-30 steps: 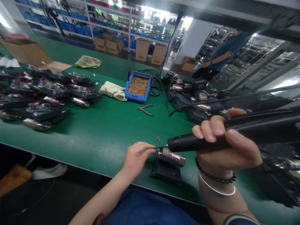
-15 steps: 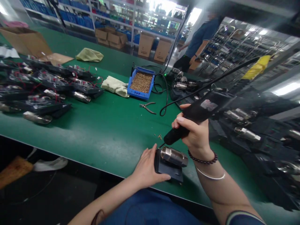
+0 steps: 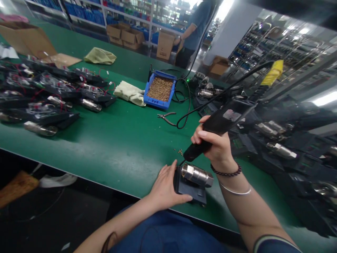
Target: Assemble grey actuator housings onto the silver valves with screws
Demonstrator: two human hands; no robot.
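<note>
My right hand [image 3: 218,146] is wrapped around a black electric screwdriver [image 3: 223,117], tilted with its bit pointing down and left. The bit tip meets the far left corner of a black plastic housing [image 3: 191,191] near the bench's front edge. A shiny metal pipe fitting [image 3: 197,175] with hex ends lies across the top of this housing. My left hand [image 3: 164,188] grips the housing from the left, thumb over its near side and fingers along the left edge. Several small brass-coloured screws [image 3: 180,152] lie just beyond the bit.
A blue bin [image 3: 159,89] of small screws stands farther back, with pliers [image 3: 167,118] before it and a folded cloth [image 3: 129,93] beside it. Wired assemblies [image 3: 55,88] crowd the left; more housings [image 3: 279,154] are piled right. The screwdriver's black cord [image 3: 244,76] arches overhead. Another person [image 3: 193,31] stands behind the bench.
The screwdriver's rear end has swung slightly down and left; its bit stays at the same corner. My left hand keeps its hold. The person behind has moved left.
</note>
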